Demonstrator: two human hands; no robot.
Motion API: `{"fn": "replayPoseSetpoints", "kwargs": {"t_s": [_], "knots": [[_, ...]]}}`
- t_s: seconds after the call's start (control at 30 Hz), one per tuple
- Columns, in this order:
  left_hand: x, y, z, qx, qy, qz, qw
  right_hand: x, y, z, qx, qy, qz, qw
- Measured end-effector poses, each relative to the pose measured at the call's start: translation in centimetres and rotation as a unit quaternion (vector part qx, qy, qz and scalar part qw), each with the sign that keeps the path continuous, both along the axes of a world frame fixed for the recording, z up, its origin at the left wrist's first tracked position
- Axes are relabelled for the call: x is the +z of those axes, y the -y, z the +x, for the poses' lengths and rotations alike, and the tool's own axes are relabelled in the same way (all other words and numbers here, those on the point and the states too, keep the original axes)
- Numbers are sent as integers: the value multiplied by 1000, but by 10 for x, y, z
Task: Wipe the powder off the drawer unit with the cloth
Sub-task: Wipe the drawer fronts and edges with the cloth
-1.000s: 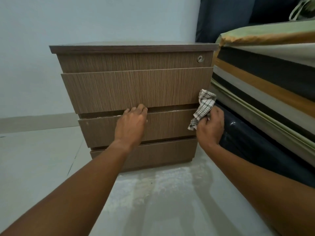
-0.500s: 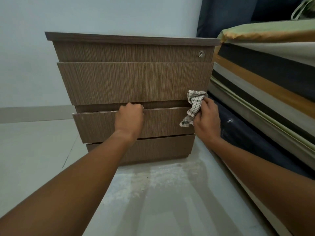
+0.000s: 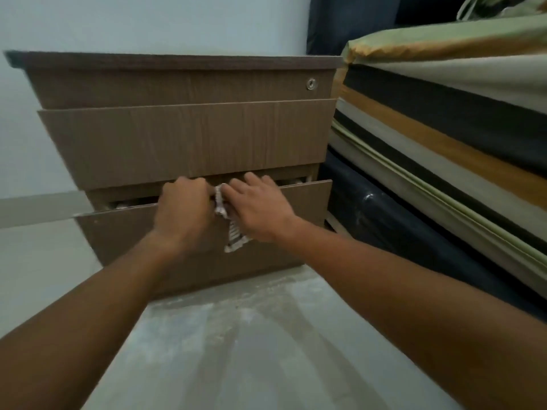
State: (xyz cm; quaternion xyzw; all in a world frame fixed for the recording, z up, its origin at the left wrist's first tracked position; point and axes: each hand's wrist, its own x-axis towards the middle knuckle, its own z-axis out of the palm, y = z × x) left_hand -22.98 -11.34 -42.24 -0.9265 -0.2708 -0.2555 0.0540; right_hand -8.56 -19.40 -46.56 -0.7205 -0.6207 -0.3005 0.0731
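Observation:
A brown wood-grain drawer unit [image 3: 183, 143] stands on the floor in front of me. Its second-lowest drawer [image 3: 299, 199] is pulled out a little, with pale specks along its top edge. My left hand [image 3: 183, 211] grips the top edge of that drawer front, fingers curled over it. My right hand [image 3: 260, 205] sits just to its right and presses the checked cloth [image 3: 233, 232] against the drawer's top edge. Part of the cloth hangs down over the drawer front; the rest is hidden under the hand.
White powder [image 3: 236, 306] is smeared across the pale floor in front of the unit. Stacked striped mattresses [image 3: 444, 119] press close on the right, with a dark wrapped one [image 3: 384, 220] at the bottom. A light wall [image 3: 148, 22] is behind.
The drawer has been pulled out a little by my left hand. My right hand has moved left with the cloth from the drawer's right end to beside my left hand.

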Motion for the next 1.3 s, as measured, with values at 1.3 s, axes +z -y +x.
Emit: {"fn": "replayPoseSetpoints", "kwargs": {"t_s": [1.3], "knots": [[-8,-25,-1,-67,67,-81,992,-52,-31,-92,-221,-850,328,347]]}}
